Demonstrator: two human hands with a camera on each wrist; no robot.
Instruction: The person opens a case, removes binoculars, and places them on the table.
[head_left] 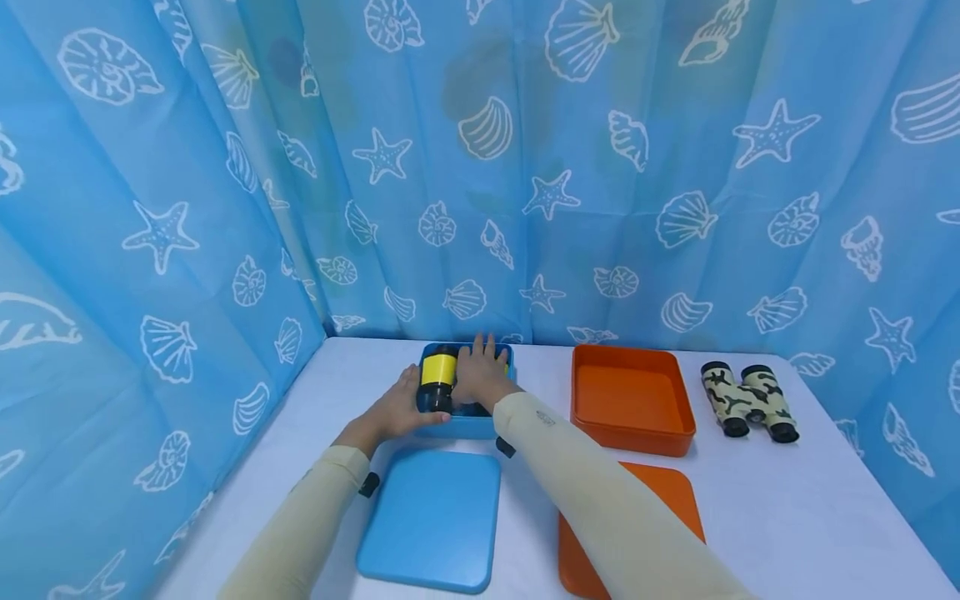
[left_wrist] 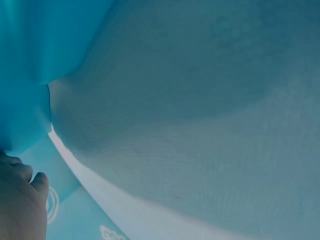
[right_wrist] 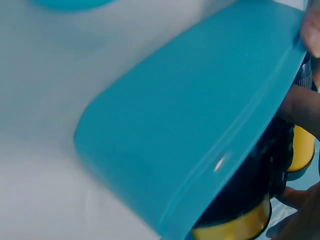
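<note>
Yellow-and-black binoculars (head_left: 438, 369) lie inside the blue box (head_left: 463, 427), partly hidden by my hands. My left hand (head_left: 392, 408) holds the box at its near left corner, the thumb along the front rim and the fingers by the left side. My right hand (head_left: 480, 372) reaches down over the binoculars from the right. The right wrist view shows a thumb (right_wrist: 300, 107) between the barrels and a fingertip (right_wrist: 294, 196) beyond them, gripping the binoculars. In the left wrist view, part of the left hand (left_wrist: 22, 195) appears beside the box's blue wall (left_wrist: 22, 115).
A blue lid (head_left: 431, 521) lies in front of the blue box. To the right stands an orange box (head_left: 633, 433), with an orange lid (head_left: 671, 496) before it, partly behind my right sleeve. Camouflage binoculars (head_left: 750, 400) rest farther right. A shell-patterned curtain (head_left: 480, 208) borders the table.
</note>
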